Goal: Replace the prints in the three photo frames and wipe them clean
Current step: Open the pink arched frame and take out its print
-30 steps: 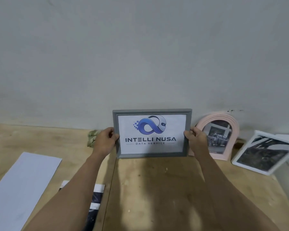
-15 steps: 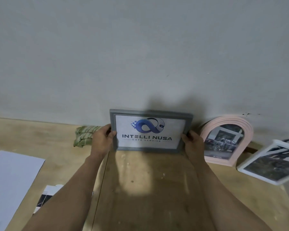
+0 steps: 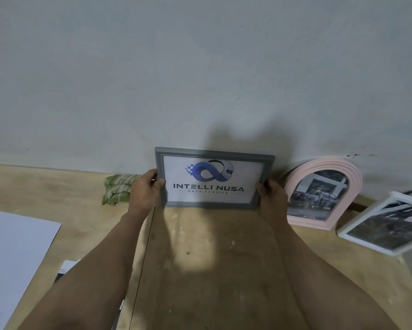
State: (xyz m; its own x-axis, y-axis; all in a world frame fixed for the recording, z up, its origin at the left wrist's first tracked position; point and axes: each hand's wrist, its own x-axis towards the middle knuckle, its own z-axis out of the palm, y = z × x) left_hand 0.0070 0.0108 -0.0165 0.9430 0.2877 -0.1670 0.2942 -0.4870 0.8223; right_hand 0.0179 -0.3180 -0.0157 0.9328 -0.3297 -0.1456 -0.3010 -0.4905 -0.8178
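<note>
Grey frame [image 3: 214, 178] stands upright on the bench [image 3: 212, 258], back at the wall [image 3: 200, 67], logo print facing out. Left hand [image 3: 144, 192] grips its left edge, fingers [image 3: 152, 177] curled round the rim, thumb on the front. Right hand [image 3: 271, 198] grips the right edge low down, fingers mostly hidden behind it. Cloth [image 3: 118, 189] just left of the left hand. Pink frame [image 3: 321, 191] just right of the right hand; white frame [image 3: 385, 222] beyond. Paper [image 3: 14, 263] lies near left.

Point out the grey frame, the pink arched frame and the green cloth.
grey frame [image 3: 214, 154], head view, on its top rail.
pink arched frame [image 3: 354, 177], head view, on its right arch.
green cloth [image 3: 118, 189], head view, on its striped middle.
</note>
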